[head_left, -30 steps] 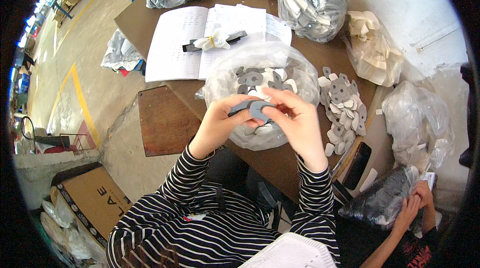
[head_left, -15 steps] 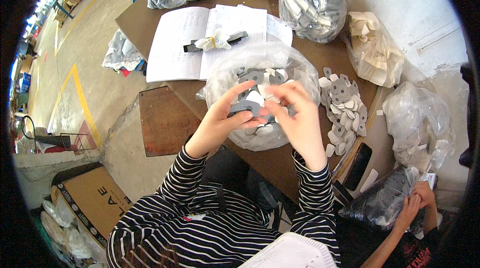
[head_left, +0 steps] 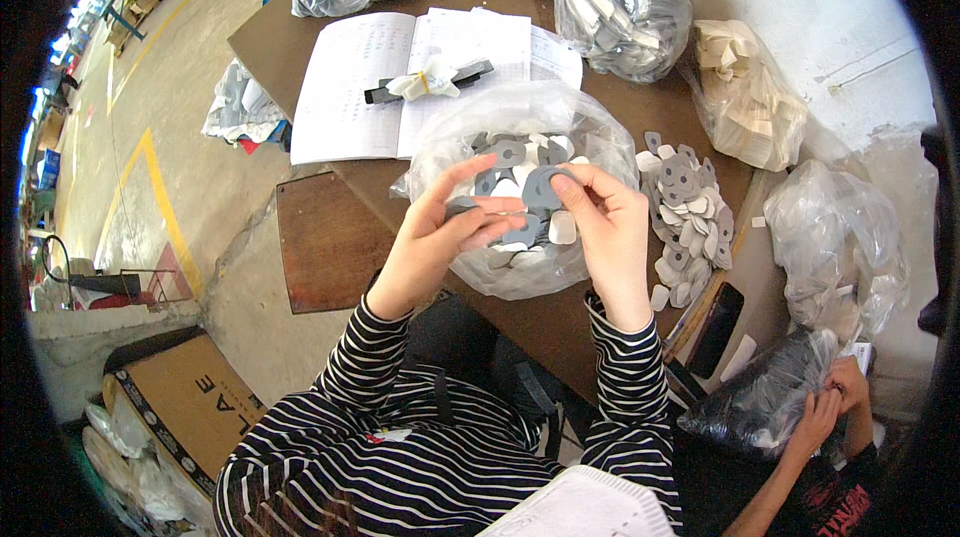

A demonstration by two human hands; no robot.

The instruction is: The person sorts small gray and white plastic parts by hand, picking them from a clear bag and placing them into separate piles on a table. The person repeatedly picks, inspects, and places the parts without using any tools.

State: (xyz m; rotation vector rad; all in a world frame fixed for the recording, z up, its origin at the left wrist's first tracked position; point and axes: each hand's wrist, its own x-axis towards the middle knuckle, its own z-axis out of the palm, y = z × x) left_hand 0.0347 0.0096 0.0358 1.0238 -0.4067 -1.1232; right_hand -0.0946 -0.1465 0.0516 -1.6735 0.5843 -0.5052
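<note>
Both my hands hover over a clear plastic bag [head_left: 612,142] that stands open on the table, filled with small flat grey and white rounded pieces. Pinched between thumb and fingers of my right hand [head_left: 608,222] is a grey piece [head_left: 543,187] with a hole; it may be more than one, overlapping. My left hand [head_left: 428,242] has another grey piece [head_left: 460,205] tucked against its fingers, partly hidden, while its index finger sticks out. The fingertips of the left hand come close to the piece in the right. To the right of the bag lies a loose pile of similar pieces [head_left: 690,202].
An open notebook [head_left: 345,87] lies beyond the bag, with a rubber-banded white and black bundle [head_left: 428,84] on it. Filled plastic bags [head_left: 625,12] line the far side. A dark phone [head_left: 717,332] rests at the right edge. Another person's hands [head_left: 835,402] handle a dark bag [head_left: 765,397].
My hands have drawn slightly apart. The right hand now shows a grey piece in its pinch, and the piece in the left has shifted back toward the palm.
</note>
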